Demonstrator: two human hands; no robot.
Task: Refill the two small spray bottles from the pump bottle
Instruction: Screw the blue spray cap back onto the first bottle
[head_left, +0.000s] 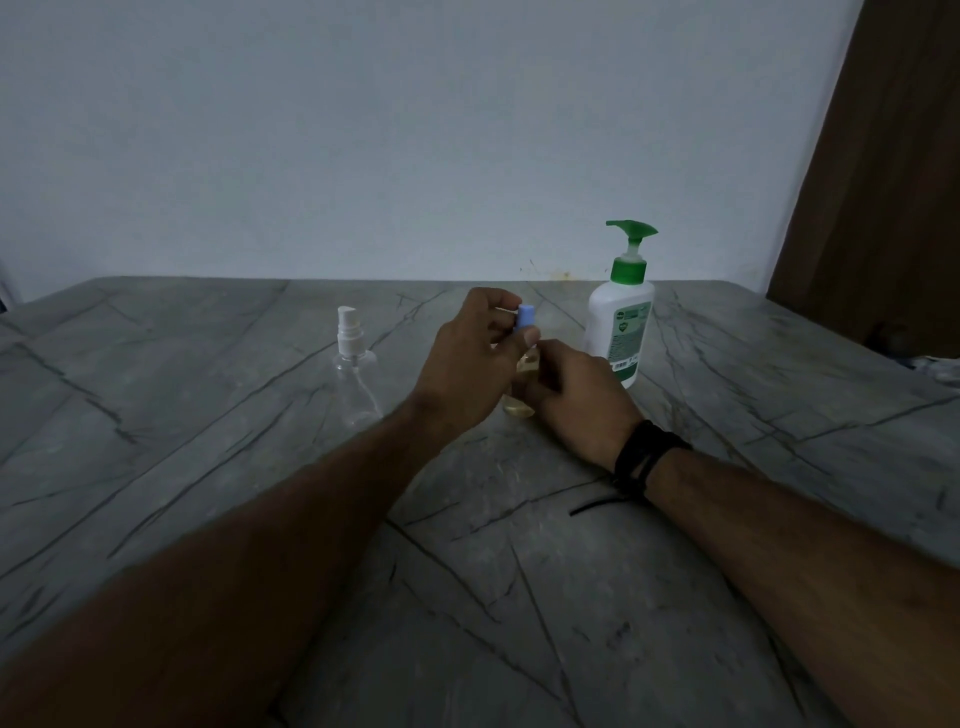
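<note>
Spray bottle with blue cap (523, 364): stands on the worktop (519, 571) at centre, between the two hands. Pale yellowish liquid shows through its clear lower body. Most of the body is hidden by the hands.

Left hand (475, 358): grip closed on the blue cap (524, 315), thumb and fingertips pinching it from the sides at the top of the bottle.

Right hand (576, 395): grip closed round the lower body of the same bottle, fingers curled about it from the right side, heel of the hand low near the worktop. A black band (644, 457) sits on the right wrist, one loose strand trailing onto the surface.

Second spray bottle (354, 364): clear body, white spray head, upright, left of the hands and apart from them. Liquid level cannot be told.

Pump bottle (621, 322): white body, green pump head and collar, green label, upright just behind and right of the right hand. Contact with the hand cannot be told.

Worktop: grey stone pattern with dark veins. A pale wall (415, 130) stands behind it, a brown panel (893, 182) at far right.
</note>
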